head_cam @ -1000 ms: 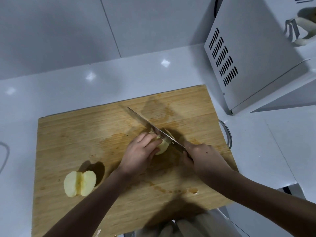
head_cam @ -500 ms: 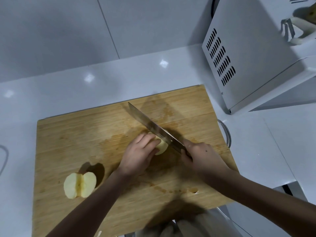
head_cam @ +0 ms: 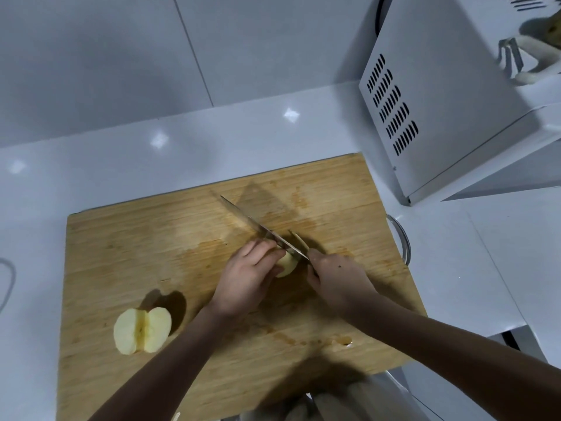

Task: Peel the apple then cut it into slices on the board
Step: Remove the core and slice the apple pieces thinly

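A wooden cutting board [head_cam: 127,244] lies on the white counter. In its middle my left hand [head_cam: 246,276] holds down a peeled apple piece [head_cam: 287,264], fingers curled over it. My right hand [head_cam: 337,278] grips the handle of a long knife [head_cam: 255,224] whose blade crosses the piece and points to the far left. A thin cut slice [head_cam: 299,238] leans just beyond the blade. A peeled apple half [head_cam: 142,331] lies cut side up at the board's front left.
A white microwave [head_cam: 449,95] stands at the back right, close to the board's far right corner. A glass bowl's rim [head_cam: 402,238] shows at the board's right edge. A peeler [head_cam: 522,62] lies on top of the microwave. A wet stain marks the board's front.
The knife has slid toward the near side along the apple piece and sunk lower into it. My left hand stays on the piece. The apple half has not moved.
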Demonstrator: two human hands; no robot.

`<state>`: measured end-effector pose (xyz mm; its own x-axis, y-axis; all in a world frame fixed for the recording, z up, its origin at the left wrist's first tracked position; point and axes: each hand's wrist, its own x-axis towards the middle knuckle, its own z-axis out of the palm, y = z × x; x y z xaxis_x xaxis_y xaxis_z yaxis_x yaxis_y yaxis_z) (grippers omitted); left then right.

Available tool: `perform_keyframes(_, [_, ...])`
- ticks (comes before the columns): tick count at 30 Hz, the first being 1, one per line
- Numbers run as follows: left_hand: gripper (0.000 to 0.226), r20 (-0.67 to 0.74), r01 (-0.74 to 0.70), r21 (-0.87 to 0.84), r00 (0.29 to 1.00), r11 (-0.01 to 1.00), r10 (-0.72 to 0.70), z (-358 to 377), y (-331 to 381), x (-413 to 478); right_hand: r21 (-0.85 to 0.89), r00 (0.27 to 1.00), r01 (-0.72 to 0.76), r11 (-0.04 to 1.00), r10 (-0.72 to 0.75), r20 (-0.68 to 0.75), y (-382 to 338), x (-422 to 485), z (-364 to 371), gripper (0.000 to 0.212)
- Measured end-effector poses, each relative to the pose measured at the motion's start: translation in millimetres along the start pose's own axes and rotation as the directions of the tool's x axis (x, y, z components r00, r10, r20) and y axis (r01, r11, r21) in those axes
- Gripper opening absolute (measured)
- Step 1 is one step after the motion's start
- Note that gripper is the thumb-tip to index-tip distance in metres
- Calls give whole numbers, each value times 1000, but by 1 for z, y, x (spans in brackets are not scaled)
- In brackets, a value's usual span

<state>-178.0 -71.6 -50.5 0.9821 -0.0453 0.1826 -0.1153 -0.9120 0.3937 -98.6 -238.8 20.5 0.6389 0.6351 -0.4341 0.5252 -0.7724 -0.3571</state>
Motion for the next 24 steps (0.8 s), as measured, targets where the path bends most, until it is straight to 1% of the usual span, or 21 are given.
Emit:
perform_keyframes(4, [31, -20, 19, -2, 1000, 1000, -19, 0, 1, -3, 68, 1000, -5, 998, 7, -28, 6, -3, -7, 8])
perform_keyframes(7, [30, -25, 44, -19, 999, 999, -45, 1, 2, -2, 50, 997, 33, 998, -30, -71, 9, -17, -15, 9])
perform_keyframes(9, [30, -16, 52, -26, 998, 998, -53, 1, 2, -2, 22, 996, 65, 998, -63, -69, 6, -24, -18, 18])
perform_keyframes(12, [31, -20, 54, -25, 998, 998, -55, 0, 3, -2, -25, 996, 77, 997, -78, -47, 4, -26, -21, 24])
perform_keyframes(19, [32, -47, 26, -22, 999, 999, -27, -2, 4, -2, -41, 1000, 26, 999, -26, 3, -3, -14, -10, 18])
perform_keyframes(24, [31, -57, 34, -16, 998, 999, -35, 1, 2, -4, 18, 999, -28, 999, 27, 27, -2, -1, -2, 14])
